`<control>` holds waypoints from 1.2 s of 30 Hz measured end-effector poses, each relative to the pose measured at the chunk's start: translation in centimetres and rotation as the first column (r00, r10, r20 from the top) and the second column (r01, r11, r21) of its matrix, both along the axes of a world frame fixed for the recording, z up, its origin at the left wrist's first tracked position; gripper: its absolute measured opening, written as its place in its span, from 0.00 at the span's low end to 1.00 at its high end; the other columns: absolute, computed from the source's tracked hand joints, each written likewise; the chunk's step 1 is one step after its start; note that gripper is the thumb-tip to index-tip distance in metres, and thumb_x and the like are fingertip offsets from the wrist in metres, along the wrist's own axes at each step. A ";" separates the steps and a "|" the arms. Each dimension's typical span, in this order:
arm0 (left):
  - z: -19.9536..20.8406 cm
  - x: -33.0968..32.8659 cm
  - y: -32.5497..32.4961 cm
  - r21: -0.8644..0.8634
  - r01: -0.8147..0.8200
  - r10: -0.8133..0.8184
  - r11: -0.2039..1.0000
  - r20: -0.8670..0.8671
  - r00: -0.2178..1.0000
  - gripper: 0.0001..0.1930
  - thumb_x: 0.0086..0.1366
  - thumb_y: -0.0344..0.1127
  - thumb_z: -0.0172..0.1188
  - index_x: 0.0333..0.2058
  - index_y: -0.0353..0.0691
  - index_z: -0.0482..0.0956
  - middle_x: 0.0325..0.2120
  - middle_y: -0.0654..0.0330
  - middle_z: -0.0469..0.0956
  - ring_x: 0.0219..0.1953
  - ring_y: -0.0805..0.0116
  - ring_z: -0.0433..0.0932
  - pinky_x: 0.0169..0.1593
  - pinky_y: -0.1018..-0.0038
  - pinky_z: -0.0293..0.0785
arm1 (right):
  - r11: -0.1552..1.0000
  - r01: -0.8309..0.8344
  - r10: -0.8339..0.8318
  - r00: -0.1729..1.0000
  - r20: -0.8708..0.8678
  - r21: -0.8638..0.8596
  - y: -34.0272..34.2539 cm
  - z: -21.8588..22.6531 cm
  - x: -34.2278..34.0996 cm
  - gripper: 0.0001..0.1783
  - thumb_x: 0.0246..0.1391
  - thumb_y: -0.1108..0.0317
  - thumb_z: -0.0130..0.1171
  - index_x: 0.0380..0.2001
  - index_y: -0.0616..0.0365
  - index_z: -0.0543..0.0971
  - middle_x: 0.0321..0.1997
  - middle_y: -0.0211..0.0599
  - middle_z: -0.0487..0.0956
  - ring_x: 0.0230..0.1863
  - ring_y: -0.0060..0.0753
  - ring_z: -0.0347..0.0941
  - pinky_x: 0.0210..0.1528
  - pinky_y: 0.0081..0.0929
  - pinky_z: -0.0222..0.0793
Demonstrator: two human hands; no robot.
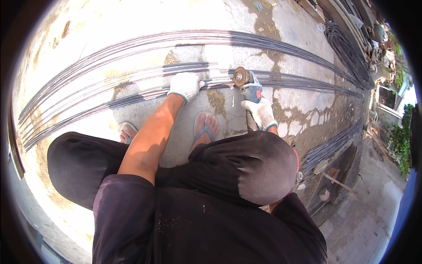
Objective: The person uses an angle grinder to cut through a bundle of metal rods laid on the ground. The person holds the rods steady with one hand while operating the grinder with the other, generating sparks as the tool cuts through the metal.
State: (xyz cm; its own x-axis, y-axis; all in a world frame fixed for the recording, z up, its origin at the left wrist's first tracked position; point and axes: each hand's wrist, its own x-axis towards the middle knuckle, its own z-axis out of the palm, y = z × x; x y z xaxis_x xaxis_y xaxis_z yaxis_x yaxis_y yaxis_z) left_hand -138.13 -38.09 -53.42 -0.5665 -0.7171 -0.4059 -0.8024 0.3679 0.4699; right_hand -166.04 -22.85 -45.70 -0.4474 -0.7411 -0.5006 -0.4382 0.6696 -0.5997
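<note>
In a white knitted glove with a green cuff, my left hand [185, 85] is closed over a bundle of thin steel rods [147, 93] lying on the concrete. Its fingertips are partly hidden. My right hand [262, 111], gloved the same way, grips an angle grinder [252, 93] by its body. The grinder's round brown disc [240, 77] faces up and sits at the rods, just right of my left hand. Whether the disc touches them I cannot tell. The rods run on to the right beyond the grinder [307, 86].
Another long bundle of rods [198, 34] curves across the far side. Coiled dark rods [345, 48] lie at the far right, and more rods [336, 143] at the near right. My sandalled foot [205, 127] is close below the rods. A dark trough [336, 176] holds a small container.
</note>
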 end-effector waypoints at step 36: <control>-0.5 0.4 0.2 -0.074 -0.139 0.130 0.988 -0.112 0.985 0.29 0.72 0.68 0.62 0.46 0.47 0.92 0.40 0.53 0.92 0.43 0.49 0.91 0.48 0.52 0.86 | 0.961 0.008 -0.027 0.997 0.066 0.276 -2.4 -1.5 1.4 0.19 0.54 0.62 0.77 0.38 0.67 0.82 0.24 0.40 0.80 0.17 0.37 0.78 0.18 0.39 0.77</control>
State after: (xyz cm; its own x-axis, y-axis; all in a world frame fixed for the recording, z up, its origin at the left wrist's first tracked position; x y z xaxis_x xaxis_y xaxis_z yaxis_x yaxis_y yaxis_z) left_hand -137.68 -37.86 -53.93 -0.4997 -0.8175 -0.2862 -0.7941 0.3005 0.5283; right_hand -164.67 -25.28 -47.20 -0.4167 -0.5626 -0.7140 -0.3891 0.8203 -0.4192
